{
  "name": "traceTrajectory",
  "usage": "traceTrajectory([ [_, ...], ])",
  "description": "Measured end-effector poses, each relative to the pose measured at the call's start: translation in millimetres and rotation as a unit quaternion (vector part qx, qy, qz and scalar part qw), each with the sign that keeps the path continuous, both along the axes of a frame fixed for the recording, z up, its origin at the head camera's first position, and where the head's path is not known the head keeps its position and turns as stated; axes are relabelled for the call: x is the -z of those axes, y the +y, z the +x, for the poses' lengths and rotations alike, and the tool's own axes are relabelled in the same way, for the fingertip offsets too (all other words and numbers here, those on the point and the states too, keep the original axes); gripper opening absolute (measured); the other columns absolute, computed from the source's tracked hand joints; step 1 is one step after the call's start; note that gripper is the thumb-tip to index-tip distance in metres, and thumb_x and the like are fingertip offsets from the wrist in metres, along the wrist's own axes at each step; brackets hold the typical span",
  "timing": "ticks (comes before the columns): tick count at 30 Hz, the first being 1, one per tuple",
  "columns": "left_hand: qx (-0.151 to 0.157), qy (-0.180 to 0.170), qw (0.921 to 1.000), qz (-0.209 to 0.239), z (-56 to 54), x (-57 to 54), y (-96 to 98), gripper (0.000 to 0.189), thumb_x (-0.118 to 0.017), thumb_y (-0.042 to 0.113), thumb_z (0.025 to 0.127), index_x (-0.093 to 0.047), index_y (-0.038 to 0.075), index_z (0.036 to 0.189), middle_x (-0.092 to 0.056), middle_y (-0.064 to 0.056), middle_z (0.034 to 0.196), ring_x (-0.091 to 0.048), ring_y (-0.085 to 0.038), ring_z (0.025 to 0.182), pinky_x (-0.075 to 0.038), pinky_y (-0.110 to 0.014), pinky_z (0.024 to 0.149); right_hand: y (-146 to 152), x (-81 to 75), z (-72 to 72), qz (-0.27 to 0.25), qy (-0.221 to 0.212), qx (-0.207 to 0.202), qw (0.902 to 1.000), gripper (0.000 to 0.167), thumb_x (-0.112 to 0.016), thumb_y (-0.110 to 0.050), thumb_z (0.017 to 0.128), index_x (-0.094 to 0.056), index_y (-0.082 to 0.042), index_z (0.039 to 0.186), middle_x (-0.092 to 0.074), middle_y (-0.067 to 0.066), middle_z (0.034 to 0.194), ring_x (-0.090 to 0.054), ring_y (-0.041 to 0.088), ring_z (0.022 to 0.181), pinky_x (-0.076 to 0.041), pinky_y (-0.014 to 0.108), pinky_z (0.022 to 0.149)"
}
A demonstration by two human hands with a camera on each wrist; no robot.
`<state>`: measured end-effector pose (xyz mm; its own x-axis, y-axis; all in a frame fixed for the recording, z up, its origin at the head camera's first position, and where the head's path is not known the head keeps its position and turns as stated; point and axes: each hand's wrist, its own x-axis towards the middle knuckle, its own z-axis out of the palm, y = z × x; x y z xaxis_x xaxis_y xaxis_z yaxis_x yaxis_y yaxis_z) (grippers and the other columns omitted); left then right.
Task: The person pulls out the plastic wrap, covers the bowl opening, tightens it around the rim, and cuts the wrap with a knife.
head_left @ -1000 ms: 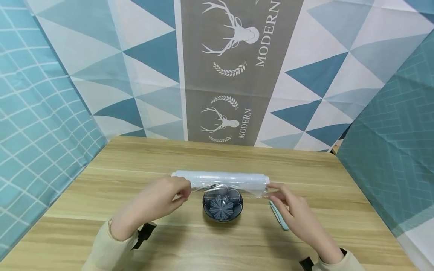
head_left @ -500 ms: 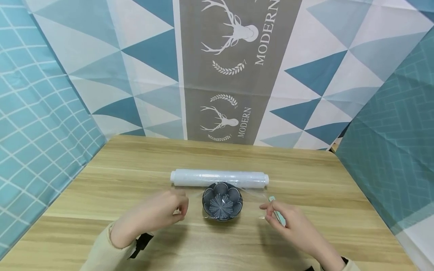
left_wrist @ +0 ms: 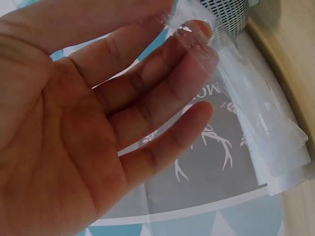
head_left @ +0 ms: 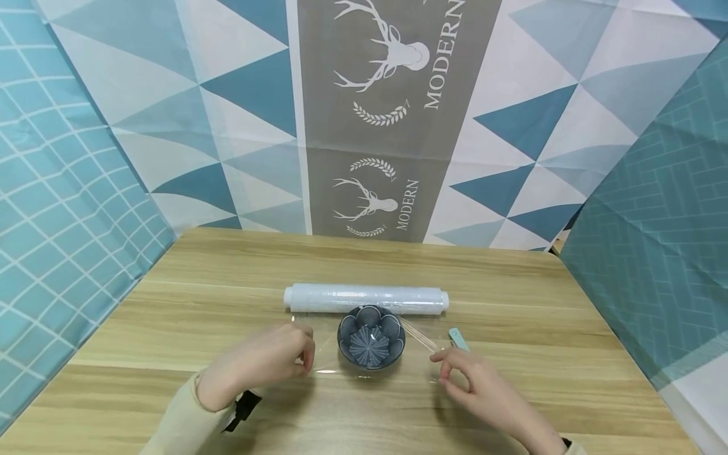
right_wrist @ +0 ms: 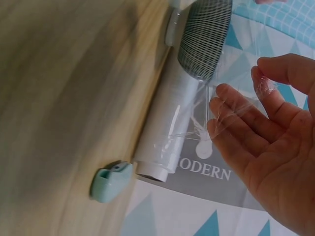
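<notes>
A dark blue-grey bowl [head_left: 371,339] with a petal-shaped inside stands upright on the table. Clear cling film [head_left: 327,358] stretches over it, drawn toward the front from the white cling film roll [head_left: 366,299] lying behind. At the bowl's left, my left hand [head_left: 270,355] pinches one corner of the film; the wrist view shows the film bunched at the fingertips. My right hand [head_left: 482,387] pinches the opposite corner between thumb and index finger, its other fingers loosely bent under the film [right_wrist: 241,103]. The film's exact contact with the bowl rim is hard to see.
A mint-green folding-type cutter [head_left: 458,339] lies just beyond the right hand, partly hidden by it. The wooden table [head_left: 227,259] ends at a patterned cloth backdrop [head_left: 375,145], with tiled-pattern cloths at both sides.
Both hands have pulled the film from the roll toward the front, over the bowl. The right hand has come nearer the front and now partly hides the cutter; the bowl stays in place.
</notes>
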<state>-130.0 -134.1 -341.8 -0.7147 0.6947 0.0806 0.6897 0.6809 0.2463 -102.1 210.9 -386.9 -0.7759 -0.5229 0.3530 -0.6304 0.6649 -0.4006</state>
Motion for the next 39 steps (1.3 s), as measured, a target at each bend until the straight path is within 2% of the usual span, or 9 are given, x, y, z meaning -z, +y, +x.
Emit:
traceTrajectory([
  [7,-0.007,0.002,1.0000,-0.006,-2.2,8.1,1.7,0.020,-0.076,0.011,0.058,-0.061,0.024,0.055,-0.045,0.014,0.067,-0.044,-0.005,0.066,-0.042,-0.021,0.061,-1,9.7,-2.8,-0.012,-0.002,-0.023,0.9997,0.030,-0.067,-0.004,0.074,-0.049,-0.028,0.076,-0.064,-0.005,0.102,-0.061,0.013,0.094,-0.051,0.032,0.077],
  [12,-0.012,-0.017,0.9997,-0.011,-5.6,14.2,2.1,0.019,-0.078,0.013,0.058,-0.062,0.024,0.056,-0.045,0.015,0.066,-0.044,-0.005,0.064,-0.042,-0.023,0.061,-2,14.5,-5.7,-0.006,-0.005,-0.028,0.9996,0.030,-0.068,-0.005,0.075,-0.049,-0.029,0.075,-0.064,-0.004,0.102,-0.061,0.013,0.093,-0.051,0.033,0.077],
  [19,-0.012,-0.030,0.9993,-0.016,-11.2,21.4,2.3,0.021,-0.075,0.011,0.057,-0.060,0.025,0.055,-0.044,0.015,0.064,-0.043,-0.003,0.062,-0.040,-0.022,0.060,-1,19.8,-11.4,0.021,-0.039,-0.009,0.9990,0.024,-0.068,-0.011,0.077,-0.052,-0.027,0.073,-0.063,-0.004,0.100,-0.060,0.013,0.092,-0.051,0.033,0.077],
  [25,-0.020,-0.078,0.9967,-0.010,-16.6,26.1,3.1,0.019,-0.073,0.009,0.060,-0.060,0.024,0.057,-0.047,0.015,0.066,-0.043,-0.002,0.063,-0.041,-0.022,0.062,1,24.6,-18.0,0.023,-0.068,0.004,0.9974,0.019,-0.067,-0.011,0.077,-0.055,-0.025,0.074,-0.063,-0.006,0.096,-0.060,0.013,0.091,-0.050,0.038,0.081],
  [29,-0.021,-0.097,0.9951,0.002,-20.8,31.9,2.4,0.018,-0.071,0.007,0.064,-0.061,0.022,0.058,-0.049,0.014,0.067,-0.043,0.000,0.062,-0.043,-0.021,0.063,1,25.7,-23.2,0.022,-0.088,0.009,0.9958,0.015,-0.066,-0.014,0.079,-0.056,-0.025,0.075,-0.063,-0.007,0.095,-0.060,0.013,0.091,-0.050,0.038,0.081],
  [35,-0.020,-0.099,0.9945,0.026,-27.4,39.4,2.0,0.016,-0.070,0.007,0.068,-0.062,0.019,0.060,-0.050,0.013,0.067,-0.043,0.000,0.061,-0.043,-0.018,0.060,0,25.5,-31.7,0.025,-0.109,0.017,0.9936,0.010,-0.065,-0.015,0.080,-0.058,-0.022,0.079,-0.060,-0.011,0.090,-0.057,0.006,0.087,-0.049,0.034,0.081],
  [39,-0.022,-0.072,0.9965,0.036,-32.2,42.8,3.2,0.018,-0.067,0.004,0.068,-0.059,0.018,0.060,-0.051,0.011,0.066,-0.044,-0.001,0.060,-0.043,-0.017,0.058,-2,23.3,-37.8,0.035,-0.108,0.013,0.9934,0.009,-0.064,-0.014,0.081,-0.059,-0.020,0.081,-0.058,-0.014,0.086,-0.057,0.004,0.086,-0.050,0.035,0.081],
])
